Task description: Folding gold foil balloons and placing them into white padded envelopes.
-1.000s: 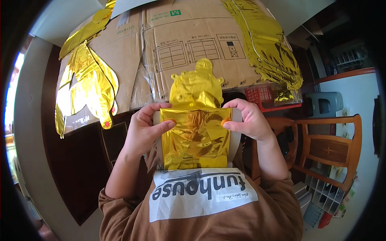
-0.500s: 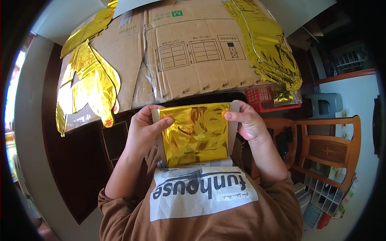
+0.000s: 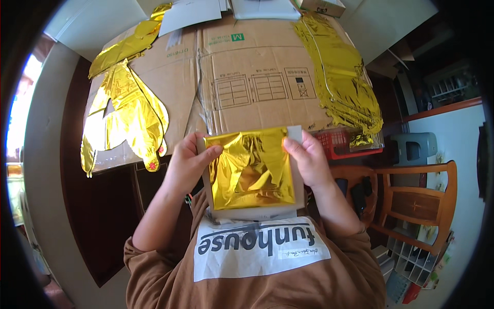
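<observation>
A folded gold foil balloon (image 3: 252,172) lies flat against a pale grey card (image 3: 299,191) in front of my chest. My left hand (image 3: 191,160) pinches the upper left edge, thumb on the foil and fingers behind. At the upper right, my right hand (image 3: 309,160) clasps foil and card the same way. A strip of card shows beyond the foil's right and lower edges. On the cardboard-covered table, an unfolded gold foil balloon (image 3: 126,110) hangs over the near left edge. Several flat gold foil pieces (image 3: 345,72) lie piled along the right side.
The flattened cardboard (image 3: 257,56) covers the table ahead. White sheets (image 3: 190,16) and a small open box (image 3: 323,7) lie at its far edge. A red plastic basket (image 3: 334,144) sits below the table's right edge. Further right stand a wooden chair (image 3: 417,198) and a grey stool (image 3: 414,147).
The view has tilted, showing more of the table's far edge. My right hand has moved slightly inward over the foil, and the card now shows wider along the right side.
</observation>
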### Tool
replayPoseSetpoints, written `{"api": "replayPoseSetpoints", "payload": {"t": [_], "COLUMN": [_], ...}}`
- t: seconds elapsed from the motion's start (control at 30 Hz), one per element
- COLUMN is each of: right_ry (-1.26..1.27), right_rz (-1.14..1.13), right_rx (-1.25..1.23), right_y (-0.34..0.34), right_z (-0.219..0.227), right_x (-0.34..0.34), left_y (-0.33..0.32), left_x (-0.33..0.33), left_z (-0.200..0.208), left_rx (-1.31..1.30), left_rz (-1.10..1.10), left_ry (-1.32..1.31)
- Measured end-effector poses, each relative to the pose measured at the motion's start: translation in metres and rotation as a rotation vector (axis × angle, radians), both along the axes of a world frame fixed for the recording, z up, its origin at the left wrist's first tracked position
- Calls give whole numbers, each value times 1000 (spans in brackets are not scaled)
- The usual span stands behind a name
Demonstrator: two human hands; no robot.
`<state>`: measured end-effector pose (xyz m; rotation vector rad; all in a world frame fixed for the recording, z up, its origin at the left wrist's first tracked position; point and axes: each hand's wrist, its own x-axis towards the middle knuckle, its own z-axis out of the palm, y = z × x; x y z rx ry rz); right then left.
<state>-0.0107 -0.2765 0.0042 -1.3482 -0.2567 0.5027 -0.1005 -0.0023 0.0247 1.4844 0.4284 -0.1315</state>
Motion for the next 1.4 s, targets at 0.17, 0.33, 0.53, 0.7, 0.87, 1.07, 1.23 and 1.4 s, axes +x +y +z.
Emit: {"api": "replayPoseSetpoints", "payload": {"t": [0.17, 0.33, 0.53, 0.7, 0.87, 1.07, 1.23, 1.4], "right_ry": [100, 147, 33, -245, -655, -959, -1148, -1207], "right_rz": [-8, 62, 86, 131, 75, -146, 95, 355], "right_rx": [9, -254, -460, -822, -1277, -1097, -932, -1074], "right_y": [16, 29, 40, 41, 51, 38, 29, 35], "right_z": [56, -30, -22, -20, 15, 6, 6, -8], "right_x": [67, 155, 178, 193, 171, 151, 134, 133], "left_y": [17, 36, 32, 31, 32, 16, 23, 15], "left_x": [63, 136, 150, 154, 154, 140, 127, 117], "left_z": [58, -13, -12, -20, -24, -23, -8, -16], "left_rx": [136, 399, 804, 859, 905, 1112, 1235, 1325], "left_rz": [-66, -93, -83, -58, -53, 77, 89, -278], "left_ry": [-106, 32, -3, -34, -37, -207, -171, -574]}}
